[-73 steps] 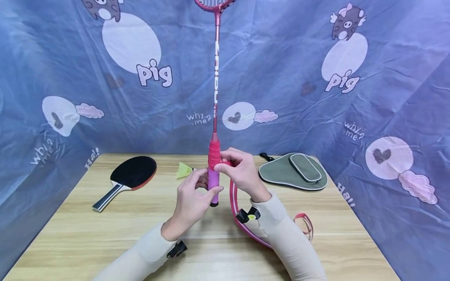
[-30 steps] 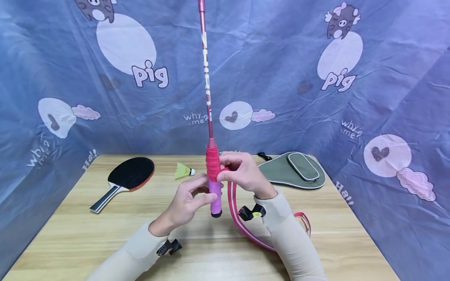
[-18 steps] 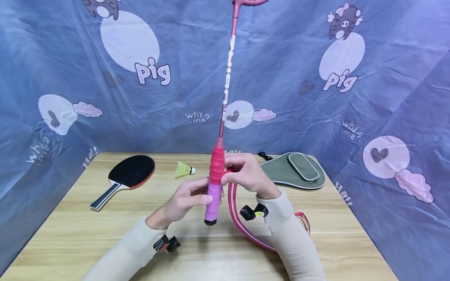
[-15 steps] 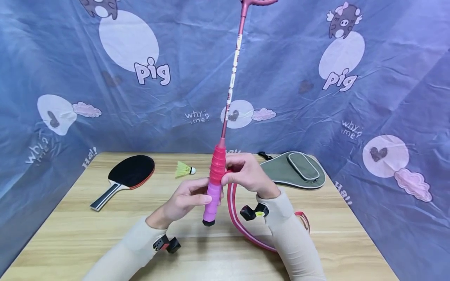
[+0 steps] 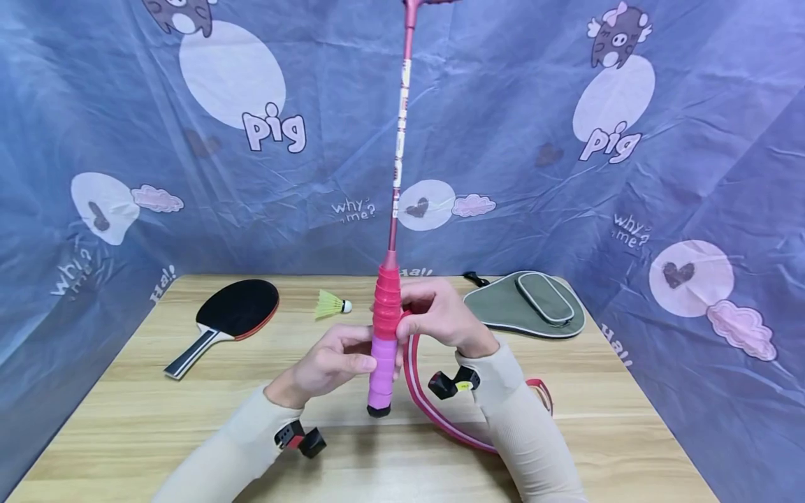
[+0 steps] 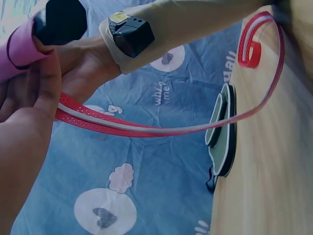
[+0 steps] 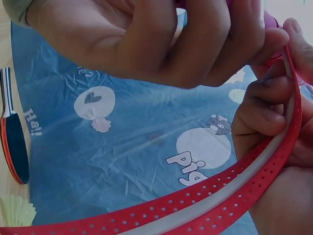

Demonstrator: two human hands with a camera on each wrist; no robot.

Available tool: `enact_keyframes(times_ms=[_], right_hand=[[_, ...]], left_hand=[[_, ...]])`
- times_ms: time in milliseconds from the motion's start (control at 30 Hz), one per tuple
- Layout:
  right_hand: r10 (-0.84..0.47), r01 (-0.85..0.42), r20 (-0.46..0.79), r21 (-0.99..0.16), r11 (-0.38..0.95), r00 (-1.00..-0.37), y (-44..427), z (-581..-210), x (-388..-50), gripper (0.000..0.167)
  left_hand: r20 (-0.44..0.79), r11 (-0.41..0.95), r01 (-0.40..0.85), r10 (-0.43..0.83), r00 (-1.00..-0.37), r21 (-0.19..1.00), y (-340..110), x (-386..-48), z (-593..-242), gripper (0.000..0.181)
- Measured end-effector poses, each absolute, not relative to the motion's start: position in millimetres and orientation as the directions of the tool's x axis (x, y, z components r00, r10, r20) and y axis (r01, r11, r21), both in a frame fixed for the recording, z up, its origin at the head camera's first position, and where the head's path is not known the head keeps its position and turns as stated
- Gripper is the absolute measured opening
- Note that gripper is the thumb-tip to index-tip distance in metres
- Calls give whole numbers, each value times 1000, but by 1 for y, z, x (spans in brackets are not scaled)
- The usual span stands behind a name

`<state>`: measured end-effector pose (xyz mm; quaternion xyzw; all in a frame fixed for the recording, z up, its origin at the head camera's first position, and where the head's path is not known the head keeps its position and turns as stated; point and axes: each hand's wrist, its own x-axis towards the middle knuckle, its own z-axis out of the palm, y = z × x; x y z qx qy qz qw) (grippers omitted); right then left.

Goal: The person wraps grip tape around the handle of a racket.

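Observation:
A badminton racket stands nearly upright in the head view, its shaft (image 5: 400,147) rising past the top edge. Red tape (image 5: 387,300) winds round the upper handle, above a purple lower grip (image 5: 382,370) with a black end cap. My left hand (image 5: 330,363) holds the purple part between thumb and fingers. At the lower edge of the red winding, my right hand (image 5: 440,318) pinches the loose red strip (image 5: 434,412). In the right wrist view the strip (image 7: 215,200) shows small holes and a pale centre line. The racket head is mostly out of view.
A black table tennis bat (image 5: 237,309) lies on the left of the wooden table (image 5: 352,461), with a yellow shuttlecock (image 5: 330,305) near the back. A green bat case (image 5: 525,307) lies back right. The strip's coiled end (image 5: 542,392) rests at the right.
The red winding reaches further down the handle than in the earliest frame. The racket has swung left, then right, and is now closer to upright. Both hands have moved slightly lower.

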<state>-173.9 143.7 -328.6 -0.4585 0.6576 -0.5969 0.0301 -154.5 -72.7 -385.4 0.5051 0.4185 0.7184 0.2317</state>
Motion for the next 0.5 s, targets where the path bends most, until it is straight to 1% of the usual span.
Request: enact_keyframes(times_ms=[233,300,367,500], right_hand=[[-652,-567,514,-810,-153,-558,143,-332,-176,78],[-654,-543,508,-822,-173,-561,142,-334,-178,78],[-655,-521,506,-831,-195,-561,141,-338,-180,71],[-664,-493,513,-836,-242,-544,136,-342,-183,49]], left_hand=[[524,-561,-38,793,-310,827,-72,-159,-388,34],[525,-566,-72,798,-296,821,-71,-159,-389,35],[526,-569,-94,802,-284,817,-70,-160,-392,36],[534,-574,-106,804,-263,812,-68,-163,-398,34]])
